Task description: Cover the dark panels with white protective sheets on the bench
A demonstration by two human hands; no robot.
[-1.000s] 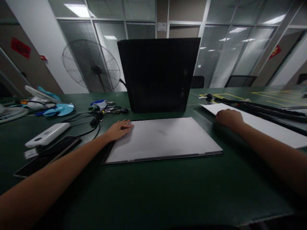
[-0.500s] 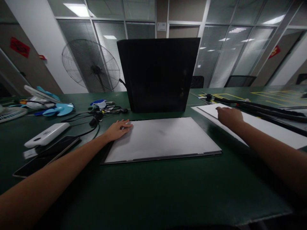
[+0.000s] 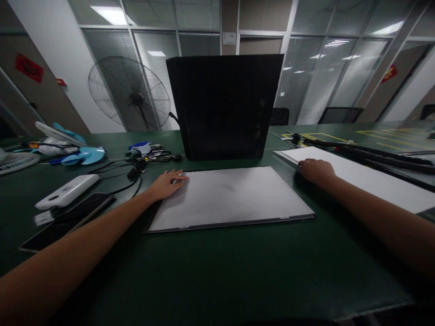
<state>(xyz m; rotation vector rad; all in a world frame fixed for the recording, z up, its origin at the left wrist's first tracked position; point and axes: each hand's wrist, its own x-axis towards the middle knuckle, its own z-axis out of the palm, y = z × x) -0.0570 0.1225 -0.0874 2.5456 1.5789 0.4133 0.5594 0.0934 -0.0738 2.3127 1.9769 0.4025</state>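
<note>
A white rectangular panel (image 3: 231, 192) with a thin dark border lies flat on the green table in front of me. My left hand (image 3: 168, 183) rests on its far left corner with fingers spread, the fingertips on the white surface. To the right lie large thin white sheets (image 3: 360, 181), at least two layers at their left end. My right hand (image 3: 316, 171) is at the left edge of these sheets, with its fingers curled closed over the edge. The fingertips are partly hidden, and the forearm covers part of the sheets.
A large black box-shaped object (image 3: 226, 106) stands upright behind the panel. At left lie a white power bank-like device (image 3: 68, 191), a dark phone (image 3: 68, 222), cables (image 3: 136, 170) and blue fan blades (image 3: 84, 155). Black strips (image 3: 370, 156) lie beyond the sheets.
My right hand has moved left and slightly nearer, from on top of the white sheets to their left edge. The visible layers have shifted slightly. My left hand stays in place.
</note>
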